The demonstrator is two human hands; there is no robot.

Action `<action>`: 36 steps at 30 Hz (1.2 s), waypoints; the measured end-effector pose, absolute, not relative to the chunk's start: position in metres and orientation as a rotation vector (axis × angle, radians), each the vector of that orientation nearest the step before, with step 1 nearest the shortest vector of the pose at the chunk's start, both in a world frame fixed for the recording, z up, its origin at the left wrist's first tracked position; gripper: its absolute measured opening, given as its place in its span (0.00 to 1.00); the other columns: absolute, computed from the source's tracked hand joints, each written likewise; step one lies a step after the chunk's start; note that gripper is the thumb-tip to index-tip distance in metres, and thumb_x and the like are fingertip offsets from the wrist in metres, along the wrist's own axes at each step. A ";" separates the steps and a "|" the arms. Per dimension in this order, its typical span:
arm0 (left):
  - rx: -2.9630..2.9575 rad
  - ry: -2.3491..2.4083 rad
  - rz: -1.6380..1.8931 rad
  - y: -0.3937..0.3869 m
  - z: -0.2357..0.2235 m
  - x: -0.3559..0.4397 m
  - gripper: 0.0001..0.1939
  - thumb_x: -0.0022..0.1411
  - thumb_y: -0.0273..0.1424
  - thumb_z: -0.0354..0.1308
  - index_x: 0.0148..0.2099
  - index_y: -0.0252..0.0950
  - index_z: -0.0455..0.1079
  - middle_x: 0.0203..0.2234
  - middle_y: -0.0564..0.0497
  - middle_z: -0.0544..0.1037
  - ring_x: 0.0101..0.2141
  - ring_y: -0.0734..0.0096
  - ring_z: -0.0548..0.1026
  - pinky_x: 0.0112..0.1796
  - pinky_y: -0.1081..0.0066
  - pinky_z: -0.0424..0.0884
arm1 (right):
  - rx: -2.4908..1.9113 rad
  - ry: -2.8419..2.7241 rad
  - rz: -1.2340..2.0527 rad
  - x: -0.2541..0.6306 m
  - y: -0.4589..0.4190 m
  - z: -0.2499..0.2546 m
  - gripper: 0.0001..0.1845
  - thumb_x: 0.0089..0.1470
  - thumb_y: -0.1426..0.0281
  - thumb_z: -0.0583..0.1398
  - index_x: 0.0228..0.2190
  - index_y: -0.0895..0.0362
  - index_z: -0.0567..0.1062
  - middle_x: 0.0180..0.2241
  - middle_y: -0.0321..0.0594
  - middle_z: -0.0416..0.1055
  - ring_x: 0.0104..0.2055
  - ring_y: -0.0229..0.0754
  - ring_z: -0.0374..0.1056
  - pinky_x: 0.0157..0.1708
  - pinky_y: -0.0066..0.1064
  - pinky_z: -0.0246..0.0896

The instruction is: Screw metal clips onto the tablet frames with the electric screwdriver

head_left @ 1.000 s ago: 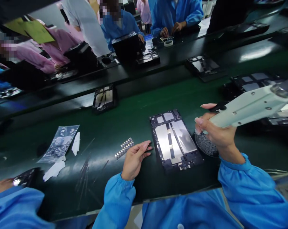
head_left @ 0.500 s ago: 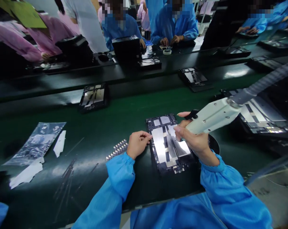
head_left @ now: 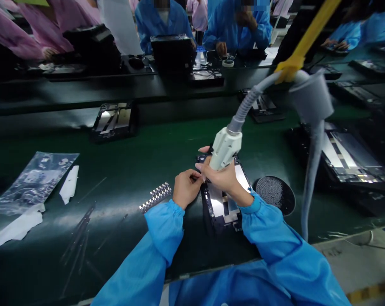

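In front of me an opened tablet lies on the green bench, its black frame around silver plates. My right hand is wrapped round a pale electric screwdriver with a grey hose, tilted over the tablet's upper left edge. My left hand is pinched at that same edge, its fingertips against the right hand's. Whatever it pinches is hidden, and so is the screwdriver's tip. Left of the hands lies a strip of small silver-and-black parts. A round black dish of small screws sits to the right.
A clear plastic bag and torn white pieces lie at left, near thin dark strips. Other opened tablets stand farther back, with a stack of them at right. A grey holder hangs beside the hose. People work opposite.
My right hand and the screwdriver have moved left across the tablet to meet my left hand, the screwdriver turning more upright. The round dish is now uncovered. My left hand stays at the tablet's edge.
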State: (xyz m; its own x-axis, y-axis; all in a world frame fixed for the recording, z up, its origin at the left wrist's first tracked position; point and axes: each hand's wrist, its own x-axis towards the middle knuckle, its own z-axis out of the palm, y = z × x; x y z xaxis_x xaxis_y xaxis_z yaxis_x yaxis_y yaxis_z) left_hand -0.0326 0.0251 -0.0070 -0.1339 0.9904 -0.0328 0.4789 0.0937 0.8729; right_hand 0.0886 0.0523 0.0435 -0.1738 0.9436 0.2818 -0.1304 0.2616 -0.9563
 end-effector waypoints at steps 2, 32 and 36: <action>1.423 1.680 0.952 0.027 -0.008 -0.035 0.02 0.49 0.27 0.60 0.26 0.34 0.73 0.16 0.55 0.73 0.20 0.75 0.69 0.24 0.75 0.62 | -0.847 -1.400 1.196 0.084 0.056 0.039 0.15 0.45 0.72 0.65 0.37 0.53 0.70 0.24 0.33 0.72 0.23 0.39 0.68 0.25 0.35 0.66; 1.338 1.814 0.791 -0.008 0.028 -0.106 0.15 0.48 0.42 0.63 0.34 0.37 0.78 0.27 0.48 0.80 0.29 0.63 0.76 0.30 0.69 0.71 | -0.885 -1.583 1.099 0.073 0.052 0.017 0.08 0.47 0.69 0.64 0.32 0.54 0.71 0.19 0.31 0.67 0.25 0.40 0.67 0.29 0.36 0.67; 1.543 2.287 0.532 -0.043 0.023 -0.140 0.25 0.48 0.49 0.60 0.42 0.37 0.76 0.33 0.44 0.78 0.28 0.61 0.74 0.30 0.66 0.69 | -0.863 -1.502 1.144 0.070 0.052 0.022 0.11 0.46 0.69 0.66 0.34 0.54 0.72 0.18 0.29 0.65 0.22 0.38 0.65 0.26 0.34 0.66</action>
